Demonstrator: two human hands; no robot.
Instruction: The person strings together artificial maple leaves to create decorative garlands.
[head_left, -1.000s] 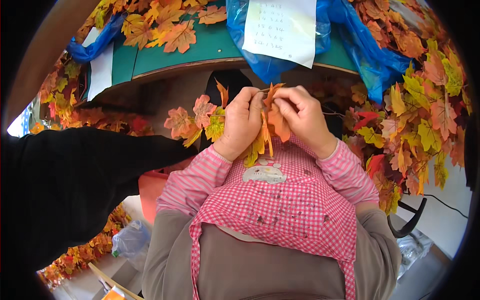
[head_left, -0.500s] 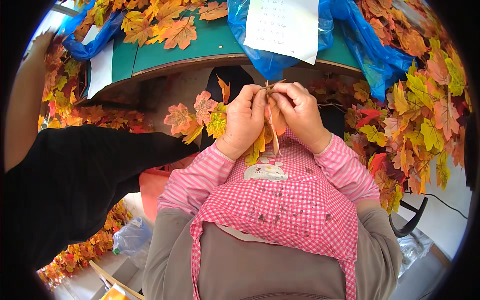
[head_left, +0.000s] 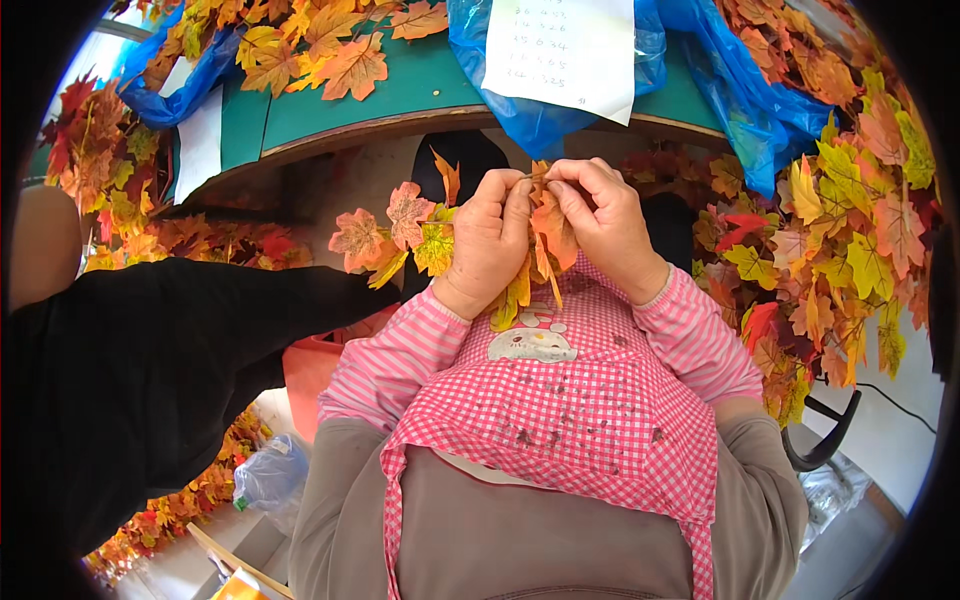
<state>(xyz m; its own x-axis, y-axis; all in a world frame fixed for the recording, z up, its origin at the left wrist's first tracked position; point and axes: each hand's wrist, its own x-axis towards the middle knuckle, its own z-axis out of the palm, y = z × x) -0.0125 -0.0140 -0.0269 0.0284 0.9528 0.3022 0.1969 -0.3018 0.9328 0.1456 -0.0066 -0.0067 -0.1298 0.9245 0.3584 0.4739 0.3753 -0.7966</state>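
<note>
In front of my chest, my left hand (head_left: 485, 238) and my right hand (head_left: 612, 222) come close together. Both pinch a thin brown stem (head_left: 538, 179) of an artificial maple leaf garland. Orange leaves (head_left: 554, 228) hang between the hands, over the pink checked apron (head_left: 560, 400). On the left side of my left hand, pink and yellow-green leaves (head_left: 408, 215) stick out from the same garland. My fingertips hide exactly how the stem pieces meet.
A green table (head_left: 350, 120) with a curved edge stands ahead, bearing loose leaves (head_left: 355, 68), blue plastic bags (head_left: 540, 125) and a paper sheet (head_left: 560, 50). Leaf garlands (head_left: 850, 240) hang at right. A person in black (head_left: 150, 370) is close on my left; a red bin (head_left: 305, 385) is beside them.
My right fingers have shifted slightly at the stem, and the orange leaf between my hands has turned to show more of its face. The other person's arm has lowered at the left.
</note>
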